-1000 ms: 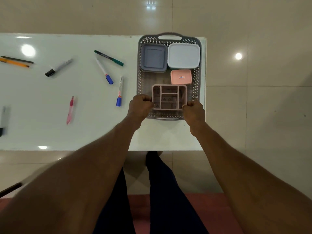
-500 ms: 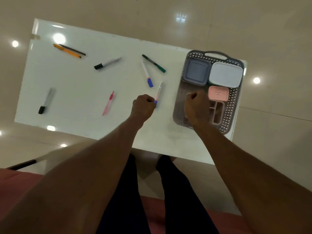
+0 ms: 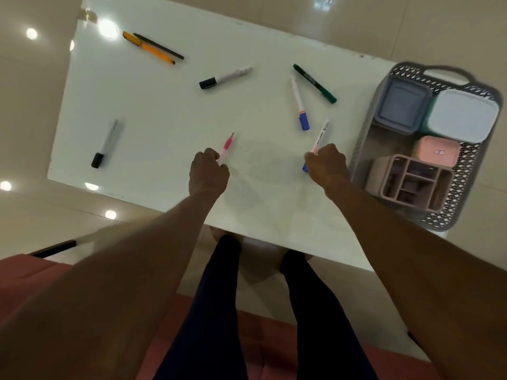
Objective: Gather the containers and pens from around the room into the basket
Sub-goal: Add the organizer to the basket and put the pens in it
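White table (image 3: 170, 111) fills frame; left hand (image 3: 209, 171) grips pink pen (image 3: 226, 147), right hand (image 3: 326, 163) grips blue-capped marker (image 3: 319, 138). Basket (image 3: 466, 198) at right edge, 6 pens scattered above.

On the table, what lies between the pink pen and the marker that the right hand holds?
In the head view, only bare white table separates the pink pen in the left hand and the marker in the right hand.

Bare forearms — dark trousers (image 3: 219, 311) (navy)
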